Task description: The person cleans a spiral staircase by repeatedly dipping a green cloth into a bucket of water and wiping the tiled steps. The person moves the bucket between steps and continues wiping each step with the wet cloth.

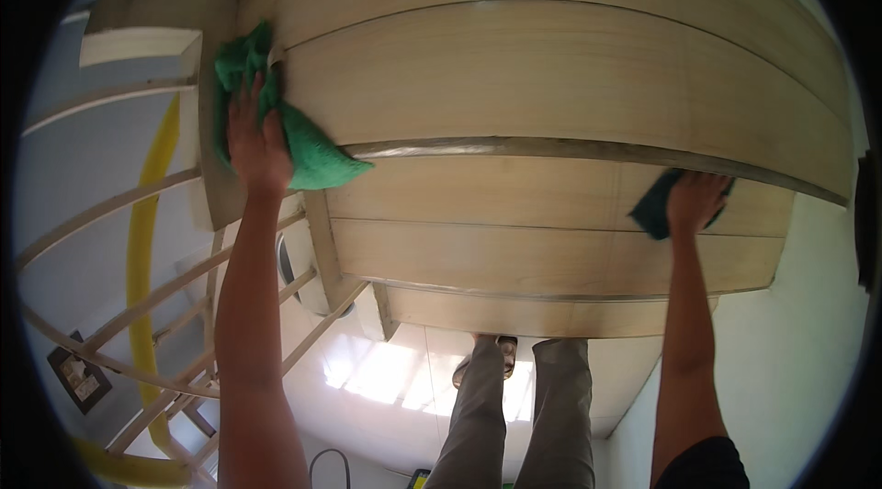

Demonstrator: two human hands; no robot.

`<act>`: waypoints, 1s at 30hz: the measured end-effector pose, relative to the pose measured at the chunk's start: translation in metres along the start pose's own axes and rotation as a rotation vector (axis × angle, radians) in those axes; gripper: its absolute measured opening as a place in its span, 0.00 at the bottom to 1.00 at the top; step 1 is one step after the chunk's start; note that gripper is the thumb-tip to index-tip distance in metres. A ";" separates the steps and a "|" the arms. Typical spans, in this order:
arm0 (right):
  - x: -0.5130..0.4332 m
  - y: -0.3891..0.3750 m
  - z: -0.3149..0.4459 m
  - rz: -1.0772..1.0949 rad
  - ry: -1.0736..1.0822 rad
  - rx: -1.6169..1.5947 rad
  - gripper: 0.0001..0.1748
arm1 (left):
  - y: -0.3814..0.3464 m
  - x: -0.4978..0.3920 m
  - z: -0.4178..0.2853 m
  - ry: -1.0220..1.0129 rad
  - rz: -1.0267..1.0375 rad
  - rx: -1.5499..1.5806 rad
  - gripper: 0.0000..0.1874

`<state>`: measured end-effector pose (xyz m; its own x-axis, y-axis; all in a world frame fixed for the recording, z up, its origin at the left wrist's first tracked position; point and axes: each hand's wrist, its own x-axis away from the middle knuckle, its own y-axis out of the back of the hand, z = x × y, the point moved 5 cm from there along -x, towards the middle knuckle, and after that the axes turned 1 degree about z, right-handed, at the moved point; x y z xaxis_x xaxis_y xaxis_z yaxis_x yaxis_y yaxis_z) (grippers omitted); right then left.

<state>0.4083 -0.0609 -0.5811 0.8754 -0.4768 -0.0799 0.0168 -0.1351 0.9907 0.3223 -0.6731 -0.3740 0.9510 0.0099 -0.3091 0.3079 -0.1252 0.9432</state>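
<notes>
My left hand presses a green cloth against the pale post and the left end of a wooden stair tread. The cloth is bunched above the fingers and spreads out to the right of the wrist. Farther right and one step lower, my right hand lies flat on a dark teal cloth, just below the tread's darker nosing. Part of each cloth is hidden beneath my palm.
A stair railing with pale bars and a yellow tube runs along the left. A light wall stands at the right. Lower steps descend towards my legs and the sunlit floor. A framed picture is at lower left.
</notes>
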 end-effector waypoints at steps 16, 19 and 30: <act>0.272 0.110 0.400 0.214 1.112 -0.846 0.18 | -0.006 -0.001 -0.006 -0.029 -0.088 -0.078 0.29; 0.280 0.103 0.385 0.248 1.125 -0.871 0.14 | -0.007 0.000 -0.004 -0.010 -0.068 -0.063 0.29; 0.194 0.090 0.343 -0.005 0.754 -0.441 0.25 | 0.004 0.003 -0.012 0.021 -0.080 -0.110 0.28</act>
<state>0.4143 -0.4633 -0.5453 0.9584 0.2462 -0.1446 0.0703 0.2876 0.9552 0.3264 -0.6619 -0.3696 0.9234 0.0363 -0.3822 0.3829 -0.0140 0.9237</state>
